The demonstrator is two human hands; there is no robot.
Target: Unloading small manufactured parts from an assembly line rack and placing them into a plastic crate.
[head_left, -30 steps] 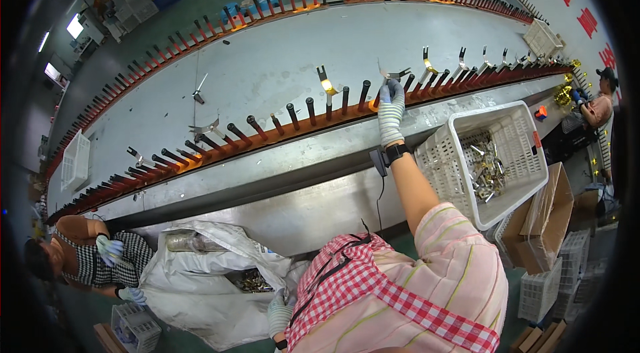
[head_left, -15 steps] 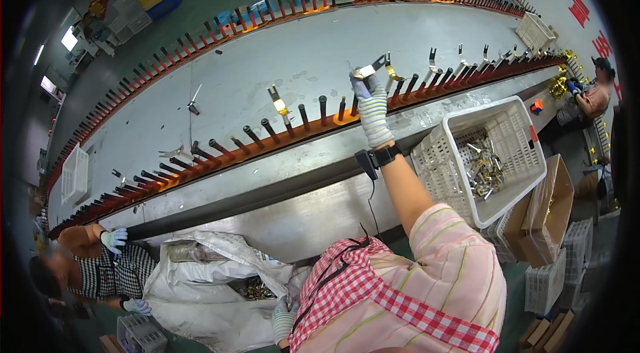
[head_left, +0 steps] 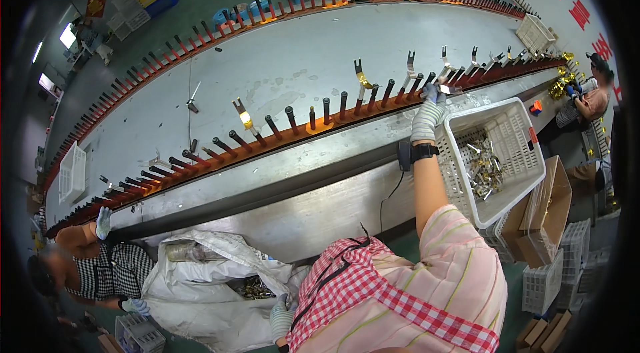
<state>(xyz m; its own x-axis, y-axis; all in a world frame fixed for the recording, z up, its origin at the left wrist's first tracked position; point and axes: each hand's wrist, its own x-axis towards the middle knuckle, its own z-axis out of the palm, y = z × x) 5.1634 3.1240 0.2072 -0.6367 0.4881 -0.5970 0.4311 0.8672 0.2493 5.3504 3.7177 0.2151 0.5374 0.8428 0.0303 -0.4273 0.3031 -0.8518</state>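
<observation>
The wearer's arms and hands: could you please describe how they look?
The right hand wears a pale striped glove, bluish toward the tips; the left hand wears a similar one. At the right wrist is a black band with a dark box and a thin dark cable. The right sleeve is short, pale pink with yellow-green stripes.

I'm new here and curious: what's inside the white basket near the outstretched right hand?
A loose pile of small silver and gold-coloured metal parts lies inside the white basket. The upper ones hide whatever lies beneath.
</observation>
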